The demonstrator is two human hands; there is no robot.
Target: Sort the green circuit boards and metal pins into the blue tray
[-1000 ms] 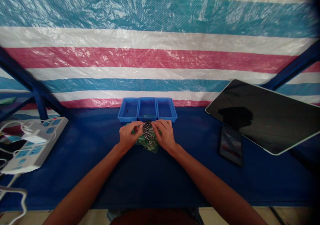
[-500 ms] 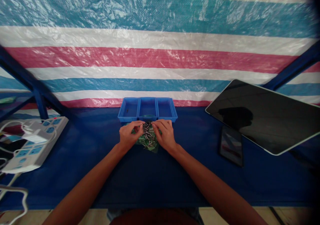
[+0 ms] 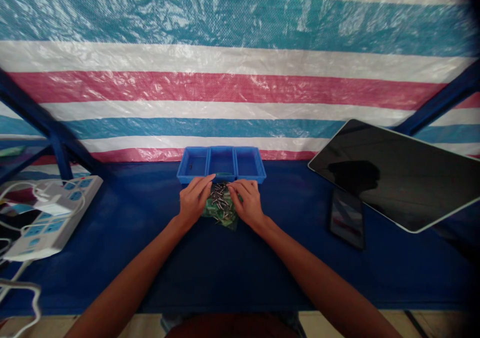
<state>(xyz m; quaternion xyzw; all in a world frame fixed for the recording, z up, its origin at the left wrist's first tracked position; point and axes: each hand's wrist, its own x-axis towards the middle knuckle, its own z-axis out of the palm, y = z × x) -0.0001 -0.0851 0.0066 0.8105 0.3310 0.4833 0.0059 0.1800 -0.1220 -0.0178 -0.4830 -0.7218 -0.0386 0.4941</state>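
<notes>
A heap of small dark metal screws (image 3: 220, 194) lies on a crumpled green plastic bag (image 3: 229, 222), just in front of the blue three-compartment tray (image 3: 221, 179). At the left edge of the heap is my left hand (image 3: 193, 198), fingers stretched toward the tray's front rim, thumb slightly apart, with nothing visible in it. My right hand (image 3: 248, 200) rests at the heap's right side. Its thumb and forefinger are pinched close together by the screws; what lies between them is too small to make out. One tiny dark piece sits in the tray's left compartment.
A black tablet or phone (image 3: 347, 219) lies on the blue table (image 3: 292, 218) at right, beside a large dark screen (image 3: 405, 173) leaning near the frame. A white power strip (image 3: 56, 228) with plugs and cables occupies the left. A striped plastic sheet (image 3: 240, 88) hangs behind.
My left hand's fingers have gone from a pinch over the screws to stretched out, pointing toward the tray, uncovering more of the heap. My right hand has hardly moved.
</notes>
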